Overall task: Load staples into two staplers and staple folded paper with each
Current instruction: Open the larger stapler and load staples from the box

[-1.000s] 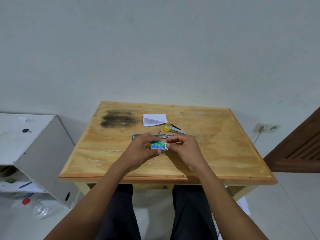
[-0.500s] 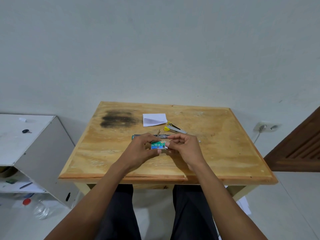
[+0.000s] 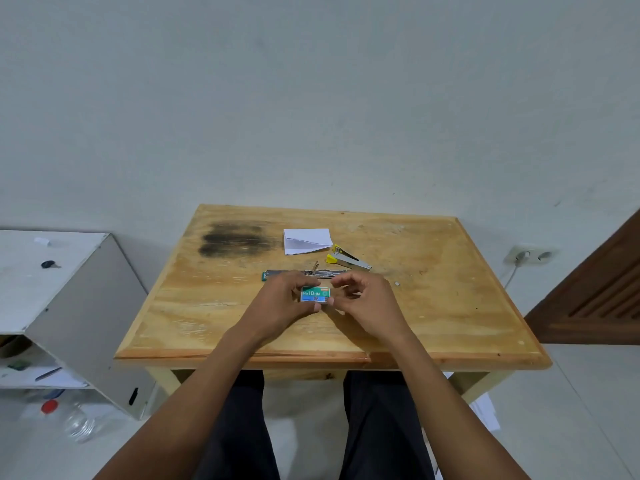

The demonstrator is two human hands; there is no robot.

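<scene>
The left hand [image 3: 284, 299] pinches a small box of staples [image 3: 315, 294], thumb under its near edge and fingertips over its far edge, label facing up. The right hand [image 3: 367, 303] sits just right of the box with its fingers curled loosely toward its thumb; whether they touch the box's right end, or hold anything, cannot be told. Judging by this, the step in hand is opening the box to draw out a strip of staples, so loading is not yet done. The next move likely calls for a fine pinch at the box's right end while the left hand keeps it steady.

Just beyond the fingertips lies a long stapler [image 3: 304, 273], opened flat, partly hidden by the left fingers. Farther out and to the right rests a yellow stapler [image 3: 348, 259], also open. Beyond that lies the folded paper [image 3: 306, 240]. A tiny pale scrap [image 3: 397, 283] sits right of the right hand.

The wooden table [image 3: 450, 306] has bare surface on both sides of the hands and toward its near edge, which lies well behind the wrists.
</scene>
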